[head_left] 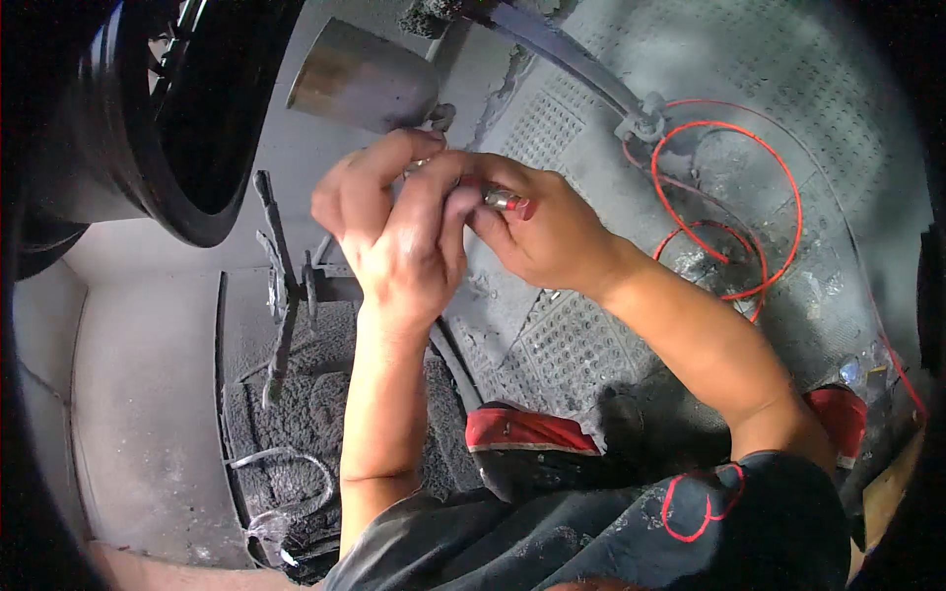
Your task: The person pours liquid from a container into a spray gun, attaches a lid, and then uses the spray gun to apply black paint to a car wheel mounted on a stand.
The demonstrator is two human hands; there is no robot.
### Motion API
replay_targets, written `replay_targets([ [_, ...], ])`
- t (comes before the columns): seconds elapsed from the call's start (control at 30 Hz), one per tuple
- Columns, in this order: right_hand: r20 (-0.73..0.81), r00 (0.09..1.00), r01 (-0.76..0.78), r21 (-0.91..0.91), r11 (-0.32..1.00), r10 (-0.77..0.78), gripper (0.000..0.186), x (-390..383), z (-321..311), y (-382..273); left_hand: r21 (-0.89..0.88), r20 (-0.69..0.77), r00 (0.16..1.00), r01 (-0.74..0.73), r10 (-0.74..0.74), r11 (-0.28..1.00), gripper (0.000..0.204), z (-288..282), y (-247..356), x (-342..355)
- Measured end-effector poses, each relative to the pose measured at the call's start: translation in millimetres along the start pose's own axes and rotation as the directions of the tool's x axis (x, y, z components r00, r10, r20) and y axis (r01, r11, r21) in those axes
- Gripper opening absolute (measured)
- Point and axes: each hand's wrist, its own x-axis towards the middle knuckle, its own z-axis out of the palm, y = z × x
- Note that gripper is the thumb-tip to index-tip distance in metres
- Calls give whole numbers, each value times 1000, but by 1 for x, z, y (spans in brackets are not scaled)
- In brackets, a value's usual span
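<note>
Small silver metal fitting with a red end (505,200) held between two bare hands

Head view. The fitting is located at upper centre, raised in front of the body above the floor. Its red end is seen beside the thumb of the right hand (547,227), by which it is enclosed; the grip is closed on it. The fitting is also clasped by the curled fingers of the left hand (394,222), which are laid partly across those of the right. Most of its length is covered by fingers.

Just beyond the left fingertips, a tapered grey-and-brown metal cup (360,79) is seen tilted on its side. Whether it is joined to the fitting cannot be told; the junction is hidden.

At upper left, a large glossy black round rim (118,148) is noted. Below it, a thin dark crusted metal rod (281,325) is seen, with a dark rough-coated mass (315,414) beneath. To the right, a coiled bright red hose (799,212) is spread on the grey studded floor (581,340), near a long grey metal bar (567,59). At the lower edge, a red-and-black shoe (532,431) and a dark cloth garment (581,537) are recorded.
</note>
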Motion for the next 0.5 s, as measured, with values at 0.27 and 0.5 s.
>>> replay_targets([
  [0.27,-103,986,141,59,988,-134,27,34,-30,-23,-354,-424,608,570,-671,741,58,-9,-81,-64],
  [0.5,-254,956,193,167,967,-147,26,57,-55,-25,-332,-552,599,480,-580,812,20,7,-139,-66],
])
